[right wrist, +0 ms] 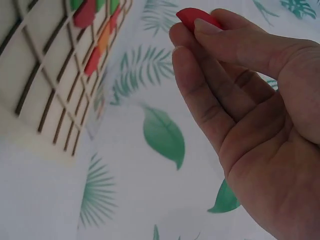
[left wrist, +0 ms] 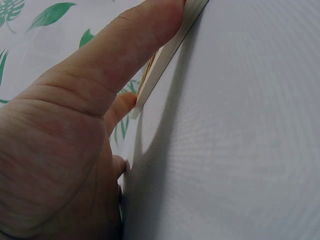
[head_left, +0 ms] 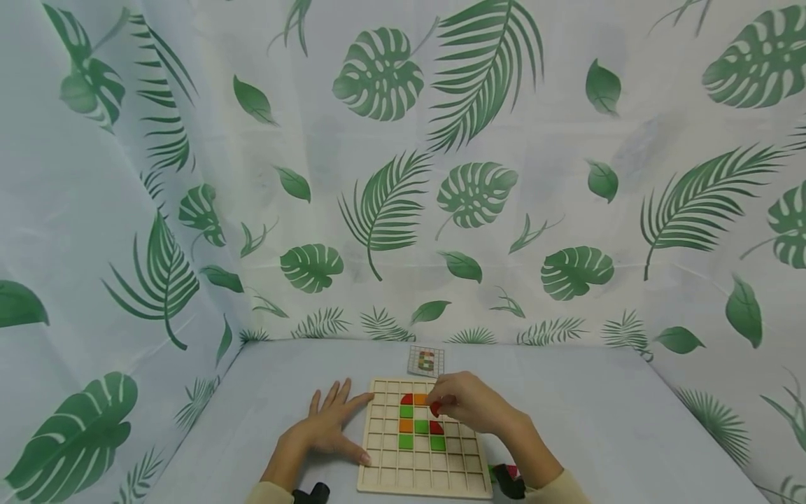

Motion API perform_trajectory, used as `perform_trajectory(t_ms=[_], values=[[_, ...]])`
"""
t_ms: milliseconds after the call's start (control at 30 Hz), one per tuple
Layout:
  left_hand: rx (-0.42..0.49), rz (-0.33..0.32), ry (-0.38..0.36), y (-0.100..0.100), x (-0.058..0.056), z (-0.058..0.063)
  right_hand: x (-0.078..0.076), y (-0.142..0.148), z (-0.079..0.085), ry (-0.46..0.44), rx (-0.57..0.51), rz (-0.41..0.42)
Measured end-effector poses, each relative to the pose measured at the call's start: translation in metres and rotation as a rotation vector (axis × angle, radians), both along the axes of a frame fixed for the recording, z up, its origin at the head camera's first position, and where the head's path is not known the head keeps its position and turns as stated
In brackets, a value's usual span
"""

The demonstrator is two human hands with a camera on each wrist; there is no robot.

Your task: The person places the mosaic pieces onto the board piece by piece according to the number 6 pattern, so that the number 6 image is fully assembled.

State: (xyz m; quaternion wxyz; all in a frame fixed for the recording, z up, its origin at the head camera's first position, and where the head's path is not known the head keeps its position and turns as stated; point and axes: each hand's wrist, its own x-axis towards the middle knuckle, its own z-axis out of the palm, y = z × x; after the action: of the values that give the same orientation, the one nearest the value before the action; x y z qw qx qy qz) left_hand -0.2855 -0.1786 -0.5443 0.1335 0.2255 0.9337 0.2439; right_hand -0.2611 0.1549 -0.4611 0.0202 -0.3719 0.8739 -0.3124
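Observation:
A wooden grid board (head_left: 385, 479) lies on the table, with several red, orange and green tiles set in its squares. My right hand (head_left: 474, 402) is above the board's upper part and pinches a red tile (right wrist: 192, 18) with a curved edge between thumb and fingertips. Below that tile, another red tile (head_left: 436, 428) sits beside a green tile (head_left: 421, 427). My left hand (head_left: 327, 425) is spread along the board's left side, its thumb and index finger touching the edge. In the left wrist view, the straight thumb (left wrist: 135, 45) rests against the board's side.
A small card (head_left: 426, 360) with a coloured grid pattern lies just behind the board. More red and green pieces (head_left: 513, 470) are partly hidden under the right wrist, by the board's lower right corner. Leaf-printed cloth (head_left: 390, 210) hangs around the table.

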Motion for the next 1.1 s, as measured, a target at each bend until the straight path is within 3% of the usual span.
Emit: perform_trajectory(t_ms=[233, 600, 867, 1100], values=[[0.001, 0.008, -0.008, 0.003, 0.002, 0.003, 0.002, -0.019, 0.004, -0.031, 0.012, 0.033], [0.005, 0.001, -0.002, 0.003, 0.003, 0.005, 0.006, -0.033, -0.016, 0.007, 0.059, 0.024], [-0.007, -0.002, 0.004, 0.002, 0.002, 0.003, 0.010, -0.040, -0.021, 0.032, 0.059, 0.056], [-0.005, -0.012, 0.011, 0.001, 0.001, 0.001, 0.011, -0.043, -0.024, -0.009, 0.052, 0.080]])
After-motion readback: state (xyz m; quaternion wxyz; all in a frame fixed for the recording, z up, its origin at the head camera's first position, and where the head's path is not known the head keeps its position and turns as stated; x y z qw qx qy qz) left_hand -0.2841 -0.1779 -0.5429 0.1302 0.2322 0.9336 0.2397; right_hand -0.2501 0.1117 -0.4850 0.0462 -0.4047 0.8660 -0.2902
